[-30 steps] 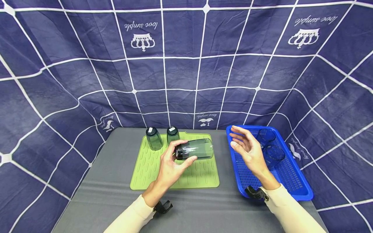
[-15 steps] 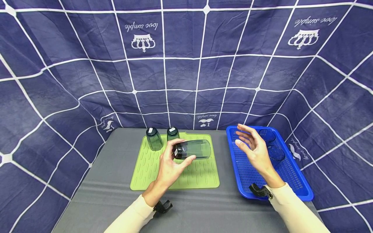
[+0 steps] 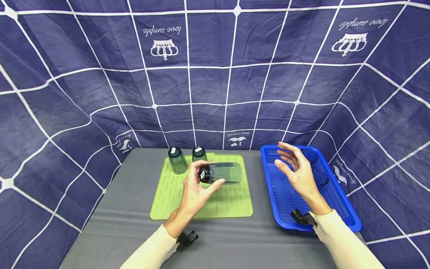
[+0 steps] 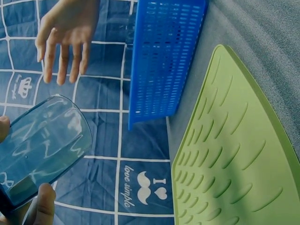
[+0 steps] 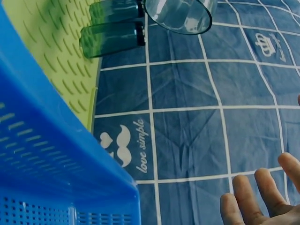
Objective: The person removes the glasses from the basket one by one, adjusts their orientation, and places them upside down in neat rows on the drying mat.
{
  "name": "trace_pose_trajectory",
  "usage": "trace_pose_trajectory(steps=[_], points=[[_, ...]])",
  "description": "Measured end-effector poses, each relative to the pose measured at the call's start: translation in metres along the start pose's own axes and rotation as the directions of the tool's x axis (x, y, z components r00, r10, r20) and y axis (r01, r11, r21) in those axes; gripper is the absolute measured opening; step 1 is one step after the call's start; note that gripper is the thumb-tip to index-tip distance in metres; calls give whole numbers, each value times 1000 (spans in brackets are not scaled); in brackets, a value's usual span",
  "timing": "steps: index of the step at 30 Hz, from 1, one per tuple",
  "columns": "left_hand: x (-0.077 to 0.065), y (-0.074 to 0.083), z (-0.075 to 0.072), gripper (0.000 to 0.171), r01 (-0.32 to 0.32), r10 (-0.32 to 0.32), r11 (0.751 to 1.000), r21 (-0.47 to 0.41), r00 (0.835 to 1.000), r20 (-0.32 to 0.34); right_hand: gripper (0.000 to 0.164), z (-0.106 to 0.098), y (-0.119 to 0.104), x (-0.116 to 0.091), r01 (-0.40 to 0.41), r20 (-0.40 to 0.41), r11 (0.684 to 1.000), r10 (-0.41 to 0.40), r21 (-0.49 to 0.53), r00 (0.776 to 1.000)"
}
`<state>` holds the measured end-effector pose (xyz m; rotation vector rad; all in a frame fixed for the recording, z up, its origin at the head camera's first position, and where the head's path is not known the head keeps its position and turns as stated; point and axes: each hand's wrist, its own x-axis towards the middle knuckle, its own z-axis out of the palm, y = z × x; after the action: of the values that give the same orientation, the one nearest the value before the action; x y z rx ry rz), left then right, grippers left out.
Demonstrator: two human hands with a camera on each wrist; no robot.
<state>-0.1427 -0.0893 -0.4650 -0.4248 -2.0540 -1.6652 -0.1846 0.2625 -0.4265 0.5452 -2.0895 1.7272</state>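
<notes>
My left hand [image 3: 196,190] grips a dark-tinted drinking glass [image 3: 223,173] near its base. The glass lies sideways in the air over the green mat [image 3: 231,205], its mouth toward the right. In the left wrist view, a thumb and a fingertip show along the sides of that glass [image 4: 44,150]. My right hand [image 3: 299,175] hovers above the blue basket [image 3: 280,209], fingers loosely bent and holding nothing. Two similar glasses, a left one [image 3: 178,160] and a right one [image 3: 199,154], stand upside down on the mat's far left part. The left hand partly hides the right one.
Inside the basket, along its right side, are two glasses, a far one [image 3: 312,155] and a nearer one [image 3: 320,176], partly behind my right hand. A grey cloth [image 3: 114,201] covers the table. Blue checked curtain [image 3: 208,86] encloses the back and sides.
My right hand has moved right, away from the held glass and farther over the basket. The left hand has shifted the glass slightly left; its grip looks the same.
</notes>
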Motion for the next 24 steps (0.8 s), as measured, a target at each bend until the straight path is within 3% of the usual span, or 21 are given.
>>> trace_pose_trajectory(steps=[11,24], points=[[4,-7,3,72,-30,30,999,-15,999,9,62,-11,6,4,-4,-21,996,2,-85,1000],[11,-12,5,73,-30,29,995,94,999,17,58,-26,14,13,-15,-34,985,9,-173,999]])
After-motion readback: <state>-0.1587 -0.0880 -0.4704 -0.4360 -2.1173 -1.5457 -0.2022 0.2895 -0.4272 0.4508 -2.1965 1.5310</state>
